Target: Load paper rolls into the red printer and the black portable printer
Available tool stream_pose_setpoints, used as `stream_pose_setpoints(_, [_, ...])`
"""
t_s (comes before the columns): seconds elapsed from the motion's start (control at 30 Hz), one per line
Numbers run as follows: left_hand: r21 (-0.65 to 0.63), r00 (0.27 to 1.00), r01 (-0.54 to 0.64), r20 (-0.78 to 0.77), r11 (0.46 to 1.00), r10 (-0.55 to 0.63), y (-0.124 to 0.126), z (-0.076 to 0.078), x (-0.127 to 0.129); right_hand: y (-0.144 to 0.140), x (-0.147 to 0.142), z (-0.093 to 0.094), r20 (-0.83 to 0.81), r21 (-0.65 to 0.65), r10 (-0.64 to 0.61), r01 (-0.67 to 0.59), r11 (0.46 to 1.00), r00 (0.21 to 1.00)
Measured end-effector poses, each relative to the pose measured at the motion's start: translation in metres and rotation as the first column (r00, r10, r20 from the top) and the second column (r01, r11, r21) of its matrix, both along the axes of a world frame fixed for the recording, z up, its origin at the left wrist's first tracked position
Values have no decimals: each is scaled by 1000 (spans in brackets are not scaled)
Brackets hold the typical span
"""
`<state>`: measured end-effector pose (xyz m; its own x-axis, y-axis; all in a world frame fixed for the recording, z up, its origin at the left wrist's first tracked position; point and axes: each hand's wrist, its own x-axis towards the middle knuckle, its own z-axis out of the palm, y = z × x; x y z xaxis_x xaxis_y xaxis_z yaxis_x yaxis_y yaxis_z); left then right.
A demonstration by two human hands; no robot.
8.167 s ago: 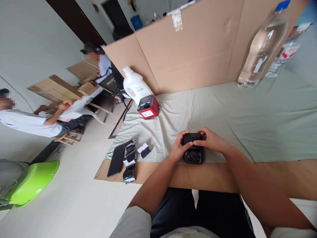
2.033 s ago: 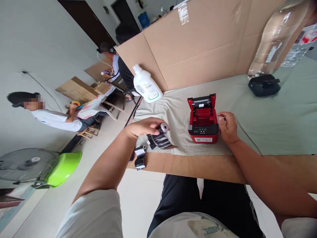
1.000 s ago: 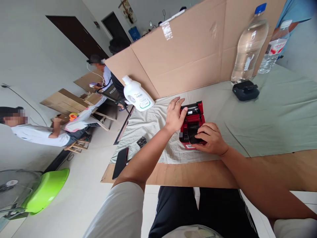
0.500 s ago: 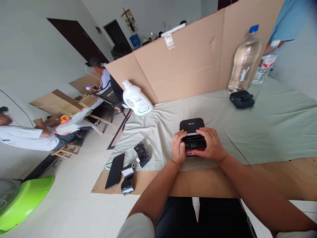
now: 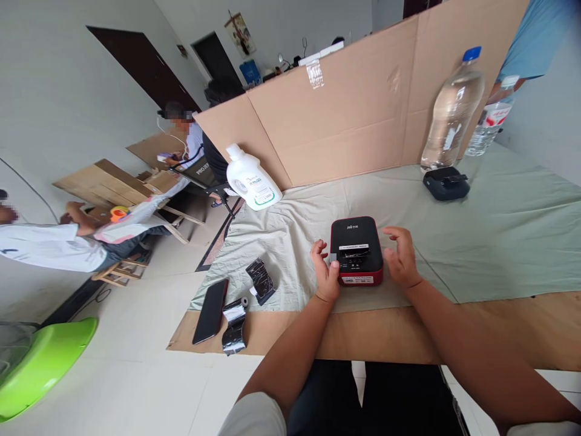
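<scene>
In front of me on the cloth lies a small black-and-red printer (image 5: 356,242), with a white strip and a dark slot across its top and a label on its red front side. My left hand (image 5: 325,270) is at its left edge, thumb against the front left corner and fingers lifted apart. To the right of the printer, a little off its side, my right hand (image 5: 401,257) hovers with fingers loosely bent and nothing in them. On the left lie a strip of black film (image 5: 260,281) and a small roll with black film (image 5: 235,327).
A dark phone (image 5: 210,312) lies at the table's left edge. White detergent jug (image 5: 254,178), large water bottle (image 5: 452,118), smaller bottle (image 5: 491,121) and black case (image 5: 445,184) stand along the cardboard screen (image 5: 336,127). Other people sit at left; a blue-sleeved person is behind right.
Both hands have come off the printer's top. My right hand moved right, clear of it, and my left fingers lifted outward, uncovering the top and front label.
</scene>
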<state>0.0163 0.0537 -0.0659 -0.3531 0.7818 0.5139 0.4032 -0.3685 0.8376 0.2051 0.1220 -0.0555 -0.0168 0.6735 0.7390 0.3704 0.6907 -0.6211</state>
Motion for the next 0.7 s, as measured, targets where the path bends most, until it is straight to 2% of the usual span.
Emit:
stream_pose_setpoints(0.07, [-120, 984, 139, 128, 983, -123, -3, 0, 0, 10, 2, -9, 47, -243, -88, 97, 965, 995])
stream_pose_setpoints(0.13, [-189, 955, 248, 215, 950, -207, -6, 4, 1, 16, 1, -17, 175, -429, -51, 123, 895, 983])
stream_pose_setpoints(0.17, [-207, 945, 269, 246, 940, -216, -9, 7, 3, 18, 0, -20, 219, -483, -7, 114, 868, 976])
stream_pose_setpoints(0.27, [-216, 925, 291, 311, 932, -217, -15, 15, 8, 16, -3, -25, 215, -520, 38, 82, 850, 976])
stream_pose_setpoints(0.37, [-129, 902, 314, 350, 940, -253, -19, 18, 11, 9, -5, -22, 120, -481, 18, 42, 876, 993])
stream_pose_setpoints(0.43, [-105, 841, 347, 475, 932, -260, -17, 19, 7, 4, -6, -18, 71, -429, 30, 3, 903, 997])
stream_pose_setpoints(0.47, [-124, 786, 364, 574, 923, -232, -14, 19, 3, 1, -7, -16, 57, -402, 50, -23, 915, 997])
stream_pose_setpoints(0.53, [-196, 652, 366, 752, 910, -101, -2, 23, -12, -3, -9, -13, 60, -372, 131, -100, 923, 990])
stream_pose_setpoints(0.6, [-247, 543, 316, 839, 916, 39, 17, 32, -35, -6, -13, -13, 97, -401, 248, -190, 896, 964])
stream_pose_setpoints(0.7, [-241, 480, 177, 868, 954, 130, 57, 52, -85, -7, -16, -18, 160, -503, 349, -228, 833, 923])
